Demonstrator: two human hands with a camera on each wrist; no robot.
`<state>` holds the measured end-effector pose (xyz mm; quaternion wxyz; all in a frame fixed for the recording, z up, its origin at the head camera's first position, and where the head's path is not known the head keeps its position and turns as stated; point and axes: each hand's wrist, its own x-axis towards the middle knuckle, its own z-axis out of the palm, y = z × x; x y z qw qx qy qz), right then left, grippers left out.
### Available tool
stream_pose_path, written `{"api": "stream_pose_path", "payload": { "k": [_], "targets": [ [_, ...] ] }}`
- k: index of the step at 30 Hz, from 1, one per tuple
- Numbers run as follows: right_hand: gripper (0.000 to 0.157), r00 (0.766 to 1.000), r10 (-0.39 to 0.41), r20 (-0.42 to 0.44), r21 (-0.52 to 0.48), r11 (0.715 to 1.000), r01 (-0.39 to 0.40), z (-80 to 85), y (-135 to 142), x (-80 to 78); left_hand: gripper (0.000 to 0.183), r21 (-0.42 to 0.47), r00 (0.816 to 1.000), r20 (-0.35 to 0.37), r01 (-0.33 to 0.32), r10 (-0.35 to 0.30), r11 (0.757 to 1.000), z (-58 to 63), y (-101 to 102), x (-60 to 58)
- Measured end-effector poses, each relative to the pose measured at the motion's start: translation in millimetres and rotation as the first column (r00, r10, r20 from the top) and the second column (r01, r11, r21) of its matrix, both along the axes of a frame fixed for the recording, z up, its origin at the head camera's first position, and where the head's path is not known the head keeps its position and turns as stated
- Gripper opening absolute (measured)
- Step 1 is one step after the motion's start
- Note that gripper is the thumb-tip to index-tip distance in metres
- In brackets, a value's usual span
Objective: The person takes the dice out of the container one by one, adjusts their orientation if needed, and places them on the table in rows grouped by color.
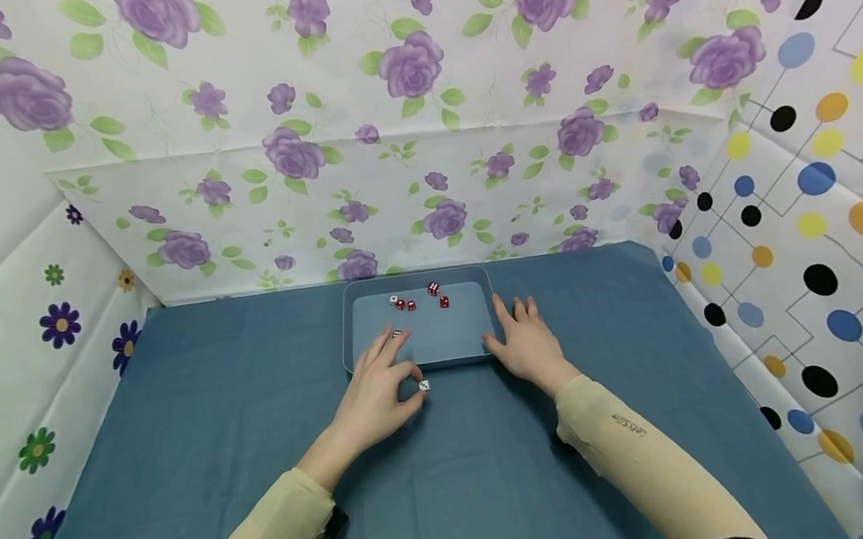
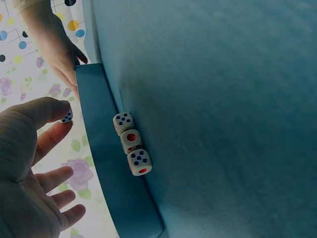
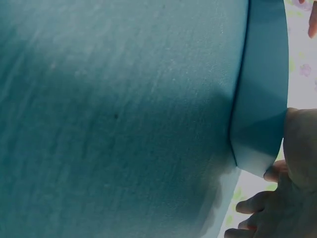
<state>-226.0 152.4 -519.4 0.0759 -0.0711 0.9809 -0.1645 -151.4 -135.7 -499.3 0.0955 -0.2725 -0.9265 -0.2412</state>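
My left hand (image 1: 372,390) pinches a white die (image 1: 425,385) between thumb and index finger, just in front of the blue tray (image 1: 441,362); its other fingers extend over the tray's front rim. In the left wrist view, three white dice (image 2: 132,141) sit in a row on the cloth against the tray's front wall; the left hand hides them in the head view. My right hand (image 1: 530,346) holds the tray's front right corner, thumb over the rim and index finger along the side. Inside the tray lie several red dice (image 1: 445,302) and a white die (image 1: 393,300).
A small white piece with dark marks (image 1: 397,333) shows by the left fingertips, partly hidden. Blue cloth (image 1: 226,451) covers the table. Behind the tray rises a floral sheet (image 1: 425,178); patterned sheets also stand at left and right.
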Motion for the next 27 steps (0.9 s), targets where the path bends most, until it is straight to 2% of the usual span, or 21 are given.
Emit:
{"api": "stream_pose_path", "payload": {
  "k": [7, 18, 27],
  "targets": [
    [0.075, 0.998, -0.013, 0.063, -0.034, 0.999, 0.015, -2.5, 0, 2.1, 0.012, -0.018, 1.000, -0.022, 0.012, -0.012, 1.000, -3.2, -4, 2.8],
    [0.075, 0.998, -0.009, 0.064, -0.025, 1.000, 0.011, 3.6, -2, 2.1, 0.011, -0.064, 0.999, -0.026, 0.018, -0.020, 0.998, -8.6, -11, 5.2],
    [0.073, 0.997, -0.011, 0.083, -0.006, 1.000, 0.012, 0.9, -2, 3.9, 0.014, -0.130, 1.000, -0.017, 0.017, -0.020, 0.991, -12.9, -13, 7.8]
  ]
}}
